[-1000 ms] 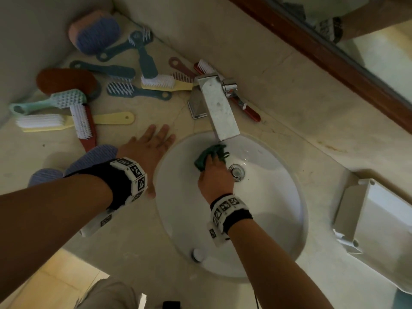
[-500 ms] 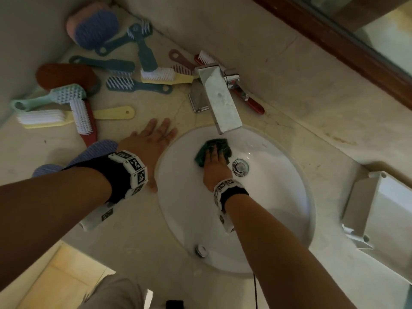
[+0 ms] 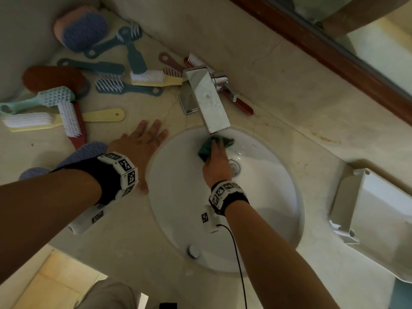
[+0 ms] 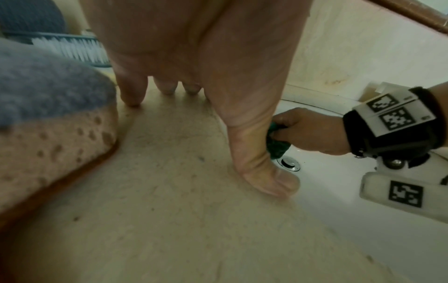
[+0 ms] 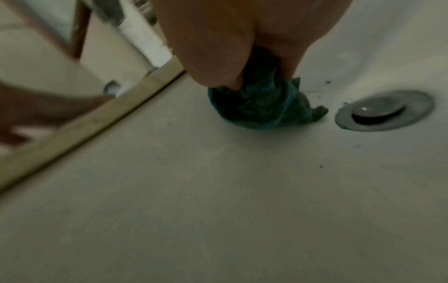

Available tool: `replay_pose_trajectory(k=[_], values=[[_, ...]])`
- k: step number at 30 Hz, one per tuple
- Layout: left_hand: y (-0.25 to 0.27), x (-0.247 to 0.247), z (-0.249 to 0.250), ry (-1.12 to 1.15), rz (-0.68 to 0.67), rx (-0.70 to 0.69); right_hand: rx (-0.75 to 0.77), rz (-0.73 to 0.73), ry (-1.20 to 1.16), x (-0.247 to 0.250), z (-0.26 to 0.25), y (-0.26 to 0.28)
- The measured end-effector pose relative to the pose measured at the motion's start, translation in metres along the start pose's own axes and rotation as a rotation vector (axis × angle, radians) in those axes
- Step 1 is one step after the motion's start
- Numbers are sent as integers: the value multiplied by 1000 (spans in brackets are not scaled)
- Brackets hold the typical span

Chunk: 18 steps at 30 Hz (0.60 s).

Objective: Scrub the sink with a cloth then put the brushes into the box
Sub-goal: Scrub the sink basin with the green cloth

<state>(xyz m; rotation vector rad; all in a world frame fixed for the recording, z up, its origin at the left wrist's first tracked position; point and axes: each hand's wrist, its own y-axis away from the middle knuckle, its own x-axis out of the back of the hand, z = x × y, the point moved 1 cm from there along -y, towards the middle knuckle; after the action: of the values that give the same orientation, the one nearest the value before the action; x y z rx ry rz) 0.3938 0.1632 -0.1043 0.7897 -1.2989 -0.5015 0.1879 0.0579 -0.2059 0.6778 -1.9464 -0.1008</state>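
In the head view the white sink is set in a beige counter. My right hand grips a bunched green cloth against the basin's far wall, under the faucet spout and beside the drain. The right wrist view shows fingers curled round the cloth, next to the drain. My left hand lies flat on the counter at the sink's left rim, holding nothing. Several brushes lie scattered at the back left. A white box stands at the right.
A blue-and-tan sponge sits close to my left wrist, and another sponge lies in the back corner. A red-handled brush lies behind the faucet. A wood-framed mirror runs along the back wall.
My right hand has slid the cloth a little up the basin's far wall, closer under the spout. The left hand has stayed flat on the counter.
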Motion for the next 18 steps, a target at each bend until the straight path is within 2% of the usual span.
replay_pose_trajectory(k=[2,4,9,13,18], values=[[-1,0,1,2,3,0,120,-187,152,-11,-3,-4],[-2,0,2,-1,-3,1,148,-316,284,-23,1,-7],[0,5,3,2,-25,4,29,-337,436,-25,27,-1],[2,7,5,2,-33,1,-124,-376,404,-6,46,0],[5,6,5,14,-17,-8,-141,-446,477,0,39,12]])
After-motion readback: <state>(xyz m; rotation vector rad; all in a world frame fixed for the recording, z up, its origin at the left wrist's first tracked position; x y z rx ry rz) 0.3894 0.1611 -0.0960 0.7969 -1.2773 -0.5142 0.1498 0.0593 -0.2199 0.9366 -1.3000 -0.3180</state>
